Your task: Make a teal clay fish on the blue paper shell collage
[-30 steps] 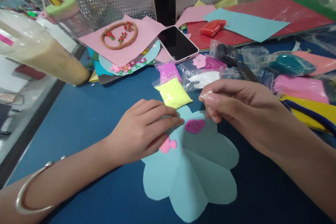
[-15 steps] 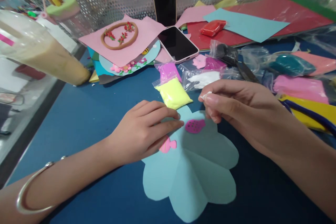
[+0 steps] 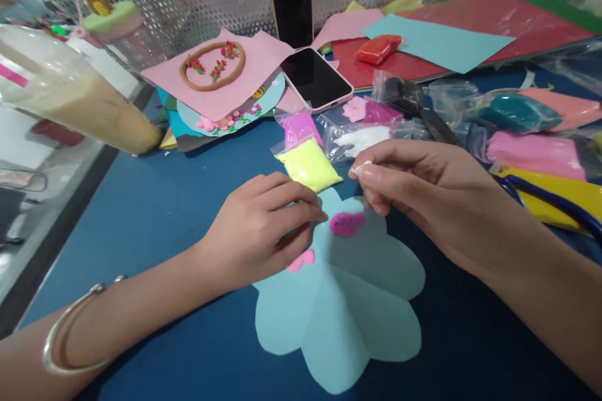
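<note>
A light blue scalloped paper lies on the dark blue table. On it sit a purple clay fish with dark dots and a pink clay shape, partly covered by my left hand. That hand rests over the paper's left upper part, fingers bent and together; whether they hold anything is hidden. Above the paper's upper right, my right hand pinches a small bit of white clay between thumb and index finger. Just beyond the hands are a yellow clay packet and a bag of white clay.
Behind lie a phone, pink paper with a brown clay ring, and a red clay packet. A drink cup leans at left. At right are a pink clay packet and blue-handled scissors.
My left hand has shifted slightly and now covers more of the pink shape. My right hand, still pinching the white clay, has moved a little left.
</note>
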The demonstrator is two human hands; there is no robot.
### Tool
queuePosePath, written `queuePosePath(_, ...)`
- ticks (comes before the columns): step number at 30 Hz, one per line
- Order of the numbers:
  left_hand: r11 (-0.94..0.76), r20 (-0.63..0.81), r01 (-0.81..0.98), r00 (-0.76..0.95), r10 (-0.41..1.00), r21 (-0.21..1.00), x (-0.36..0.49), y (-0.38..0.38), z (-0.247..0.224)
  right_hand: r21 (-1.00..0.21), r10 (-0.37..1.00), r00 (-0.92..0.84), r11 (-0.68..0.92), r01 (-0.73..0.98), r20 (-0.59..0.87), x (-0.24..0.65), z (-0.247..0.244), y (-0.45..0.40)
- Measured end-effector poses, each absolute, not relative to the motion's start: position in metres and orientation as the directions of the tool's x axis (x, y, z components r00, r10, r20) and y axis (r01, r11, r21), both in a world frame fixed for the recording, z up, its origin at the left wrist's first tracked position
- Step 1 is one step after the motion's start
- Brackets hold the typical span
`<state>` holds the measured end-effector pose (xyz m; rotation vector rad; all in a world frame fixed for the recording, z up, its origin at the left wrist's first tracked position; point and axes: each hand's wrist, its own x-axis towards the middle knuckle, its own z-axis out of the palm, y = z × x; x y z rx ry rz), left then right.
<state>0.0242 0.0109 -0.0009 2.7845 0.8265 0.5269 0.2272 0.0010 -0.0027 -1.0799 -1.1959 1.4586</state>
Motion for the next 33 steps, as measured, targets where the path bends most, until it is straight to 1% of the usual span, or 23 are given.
queuePosePath(3, -0.827, 0.3, 0.486, 0.775, 0.557, 0.281, 0.025, 0.012, -0.001, -0.987, 0.98, -0.189, -0.094, -0.13, -0.068, 0.227, -0.001, 0.0)
queuePosePath(10, -0.85, 0.339, 0.454, 0.781, 0.524, 0.268, 0.025, 0.014, -0.002, -0.994, 0.982, -0.179, -0.074, -0.077, -0.06, 0.229, -0.002, 0.0)
queuePosePath(14, -0.863, 0.407, 0.436, 0.761, 0.506, 0.257, 0.024, 0.012, -0.002, -0.999, 0.985, -0.173, -0.029, -0.022, -0.025, 0.23, -0.004, 0.001)
queuePosePath(17, -0.841, 0.508, 0.456, 0.672, 0.539, 0.29, 0.025, 0.011, -0.001, -0.998, 0.98, -0.2, 0.004, 0.063, -0.009, 0.231, -0.005, 0.0)
queuePosePath(20, -0.821, 0.578, 0.452, 0.586, 0.568, 0.348, 0.027, 0.009, 0.0, -0.991, 0.962, -0.273, 0.012, 0.131, -0.025, 0.229, -0.005, -0.002)
queuePosePath(24, -0.826, 0.61, 0.406, 0.559, 0.562, 0.391, 0.028, 0.009, 0.0, -0.976, 0.944, -0.325, 0.018, 0.216, -0.054, 0.226, -0.005, -0.004)
queuePosePath(28, -0.843, 0.645, 0.355, 0.543, 0.538, 0.403, 0.026, 0.01, -0.004, -0.973, 0.944, -0.323, 0.007, 0.232, -0.07, 0.222, -0.006, -0.004)
queuePosePath(33, -0.839, 0.674, 0.344, 0.501, 0.544, 0.421, 0.024, 0.011, -0.007, -0.969, 0.942, -0.327, 0.012, 0.246, -0.071, 0.218, -0.007, -0.005)
